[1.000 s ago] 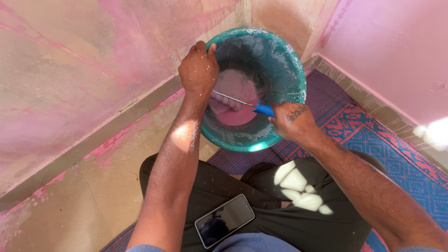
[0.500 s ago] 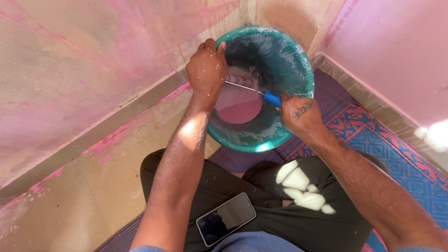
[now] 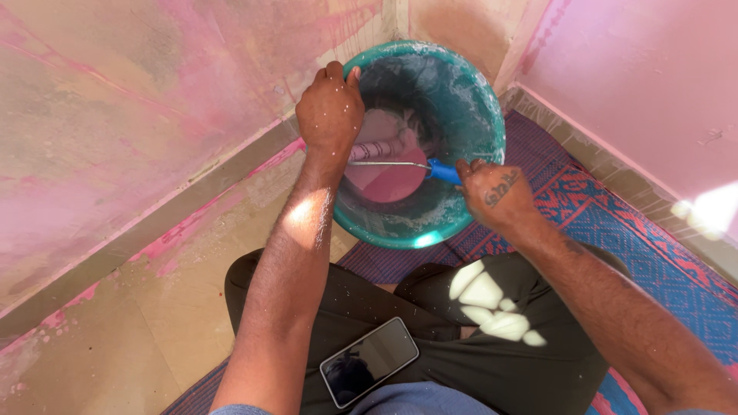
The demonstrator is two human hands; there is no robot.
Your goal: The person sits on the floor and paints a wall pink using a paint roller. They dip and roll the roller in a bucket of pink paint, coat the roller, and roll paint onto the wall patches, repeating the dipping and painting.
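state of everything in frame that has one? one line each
left hand: gripping the bucket rim
right hand: closed on the roller's blue handle
paint roller: lying inside the bucket, sleeve pink with paint
green bucket: upright, pink paint pooled at bottom
phone: on lap, screen dark

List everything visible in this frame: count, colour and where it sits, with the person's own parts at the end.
bucket: one, teal, paint-smeared, in the room corner on the floor.
pink paint: one pool, at the bucket's bottom.
paint roller: one, pink-soaked sleeve, metal rod, blue handle, inside the bucket.
phone: one, black, dark screen, on the person's lap.
mat: one, blue and red woven, under the bucket and the person.
walls: pink-streaked, meeting at the corner.
floor: beige tile with pink splashes, left.
trousers: black, sunlit patch.
left hand: on the bucket rim and the roller's sleeve end.
right hand: tattooed, gripping the blue handle.
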